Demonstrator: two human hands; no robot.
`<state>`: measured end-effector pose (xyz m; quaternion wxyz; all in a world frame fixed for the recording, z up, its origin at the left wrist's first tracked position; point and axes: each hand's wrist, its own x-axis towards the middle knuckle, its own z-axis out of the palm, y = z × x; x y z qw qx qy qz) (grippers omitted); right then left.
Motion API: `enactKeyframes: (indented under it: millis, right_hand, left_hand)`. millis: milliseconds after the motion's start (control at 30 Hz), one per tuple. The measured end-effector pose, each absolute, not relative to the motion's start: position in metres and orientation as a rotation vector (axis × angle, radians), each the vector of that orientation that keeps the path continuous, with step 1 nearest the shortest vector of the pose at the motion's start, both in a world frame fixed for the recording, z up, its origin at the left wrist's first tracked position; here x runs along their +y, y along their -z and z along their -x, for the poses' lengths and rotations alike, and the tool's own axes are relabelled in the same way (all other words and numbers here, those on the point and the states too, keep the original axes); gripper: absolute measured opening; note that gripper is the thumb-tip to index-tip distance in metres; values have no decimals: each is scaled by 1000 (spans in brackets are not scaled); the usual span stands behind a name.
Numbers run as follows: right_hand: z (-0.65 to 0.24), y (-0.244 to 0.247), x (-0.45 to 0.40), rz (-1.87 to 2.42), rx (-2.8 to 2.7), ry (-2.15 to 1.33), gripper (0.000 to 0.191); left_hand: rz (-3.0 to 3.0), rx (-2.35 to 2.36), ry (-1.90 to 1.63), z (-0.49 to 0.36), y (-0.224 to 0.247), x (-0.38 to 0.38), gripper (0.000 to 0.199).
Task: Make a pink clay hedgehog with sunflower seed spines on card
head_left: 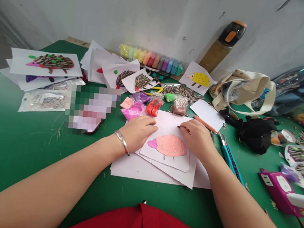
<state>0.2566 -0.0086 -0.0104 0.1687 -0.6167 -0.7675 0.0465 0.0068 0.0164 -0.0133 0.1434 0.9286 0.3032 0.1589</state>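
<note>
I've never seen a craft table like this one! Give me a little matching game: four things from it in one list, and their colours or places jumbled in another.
Things:
1. Hedgehog drawing under the left hand and right hand
2. Hedgehog card beside the canvas tote bag
3. Utility knife
4. Bottle

Colours and places:
A. Leaning against the wall
B. Yellow body
C. Teal handle
D. Peach-pink body

Right pairs: 1-D, 2-B, 3-C, 4-A.
</note>
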Motion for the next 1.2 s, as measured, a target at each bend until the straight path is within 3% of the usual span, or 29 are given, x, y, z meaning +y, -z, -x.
enactKeyframes:
  millis: [200,533,1200]
  right_hand:
    - [-245,-4,-20,1700,-2065,-181,19]
    - [-199,-6,-35,1284,-2436,-431,19]
    - [-195,3,-36,1437,-2426,-211,23]
  left_hand:
    - [-2666,870,-482,-8,12,17,28]
    - [-2646,840,-435,-8,10,19,29]
    - [-2622,864,-438,-9,9,18,29]
